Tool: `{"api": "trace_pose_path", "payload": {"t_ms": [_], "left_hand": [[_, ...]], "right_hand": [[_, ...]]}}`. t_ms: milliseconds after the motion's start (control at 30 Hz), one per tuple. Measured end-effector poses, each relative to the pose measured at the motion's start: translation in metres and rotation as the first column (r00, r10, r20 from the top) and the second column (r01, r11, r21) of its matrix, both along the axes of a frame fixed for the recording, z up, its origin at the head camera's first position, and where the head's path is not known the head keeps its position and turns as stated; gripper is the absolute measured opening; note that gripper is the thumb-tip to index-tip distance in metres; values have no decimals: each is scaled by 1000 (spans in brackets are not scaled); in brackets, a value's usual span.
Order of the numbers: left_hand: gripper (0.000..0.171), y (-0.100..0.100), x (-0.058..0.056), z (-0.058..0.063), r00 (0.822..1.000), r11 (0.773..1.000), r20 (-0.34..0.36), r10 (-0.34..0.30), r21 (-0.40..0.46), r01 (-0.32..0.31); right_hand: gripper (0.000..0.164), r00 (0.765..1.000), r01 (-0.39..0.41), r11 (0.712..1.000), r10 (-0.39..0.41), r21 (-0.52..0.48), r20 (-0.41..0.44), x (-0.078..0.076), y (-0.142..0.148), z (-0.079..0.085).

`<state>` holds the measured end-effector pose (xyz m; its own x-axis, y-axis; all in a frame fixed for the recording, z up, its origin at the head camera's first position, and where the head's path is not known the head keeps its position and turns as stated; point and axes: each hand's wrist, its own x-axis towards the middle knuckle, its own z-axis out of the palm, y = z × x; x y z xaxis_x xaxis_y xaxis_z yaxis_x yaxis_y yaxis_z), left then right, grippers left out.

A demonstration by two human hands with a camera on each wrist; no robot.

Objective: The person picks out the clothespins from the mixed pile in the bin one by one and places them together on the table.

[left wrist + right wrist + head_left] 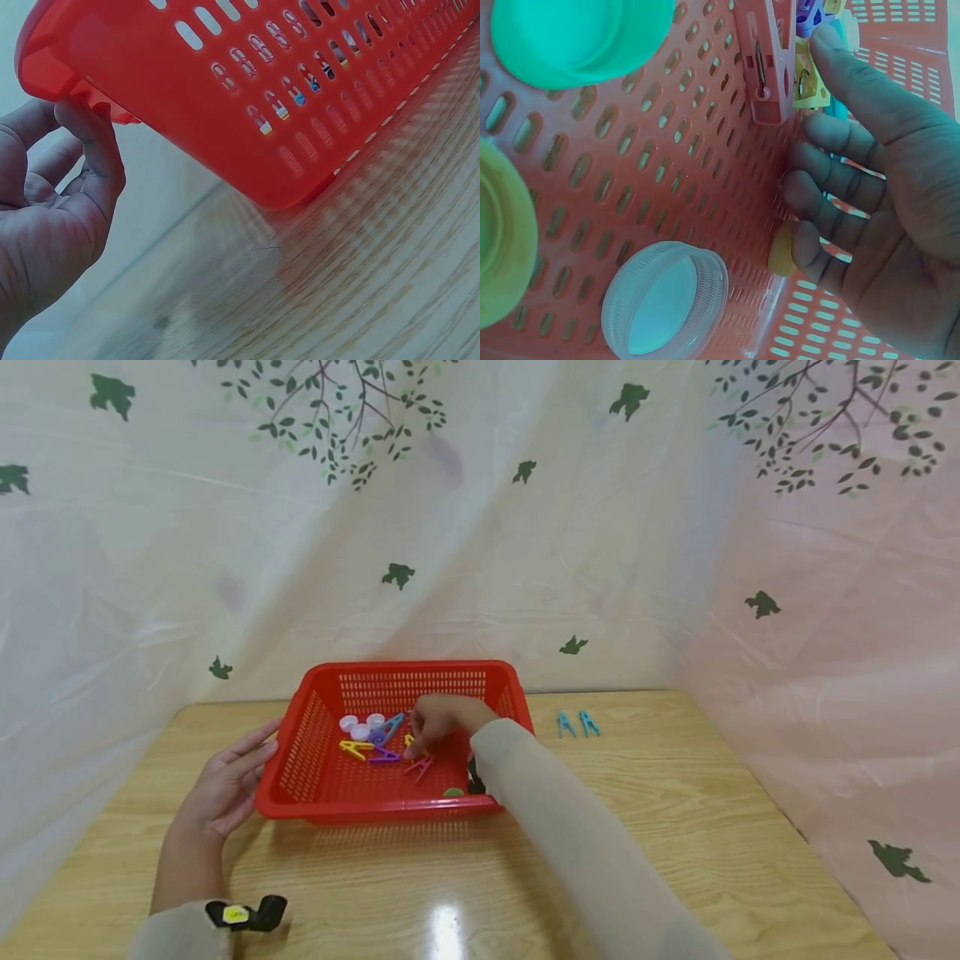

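Observation:
A red plastic basket [405,807] stands on the table, and my left hand [225,785] grips its left rim with thumb and fingers. Inside it, my right hand [438,720] reaches down with thumb and index finger apart, beside a yellow clothespin [810,79]. A pink clothespin [769,64] lies close to those fingertips. Left of the right hand are a purple clothespin [385,757], a blue clothespin [390,727] and another yellow clothespin [355,748]. Several white caps [361,732] are gathered near the basket's back left.
Nearer the right wrist camera lie a green cap [581,45], a yellow cap [506,232] and a translucent cap [664,300] in the basket. Two blue clothespins [588,723] lie on the wooden table [675,793] to the basket's right. A leaf-patterned curtain [480,527] hangs behind.

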<state>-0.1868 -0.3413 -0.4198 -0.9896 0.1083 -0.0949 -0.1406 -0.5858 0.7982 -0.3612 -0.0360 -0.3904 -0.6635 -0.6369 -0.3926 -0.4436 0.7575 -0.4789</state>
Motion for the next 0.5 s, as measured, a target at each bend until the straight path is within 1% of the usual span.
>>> {"api": "trace_pose_path", "payload": {"t_ms": [167,367,500], "left_hand": [[42,0,-2,0,1000,1000,-8,-4,14,4],[36,1,-3,2,1000,1000,9,-6,11,5],[36,0,-2,2,1000,1000,4,-8,5,8]], "right_hand": [[39,1000,-16,1000,16,21,-16,-2,1,-1],[34,1000,-24,1000,23,5,12,-3,2,-2],[28,998,-44,999,45,-15,39,-4,2,-2]]}}
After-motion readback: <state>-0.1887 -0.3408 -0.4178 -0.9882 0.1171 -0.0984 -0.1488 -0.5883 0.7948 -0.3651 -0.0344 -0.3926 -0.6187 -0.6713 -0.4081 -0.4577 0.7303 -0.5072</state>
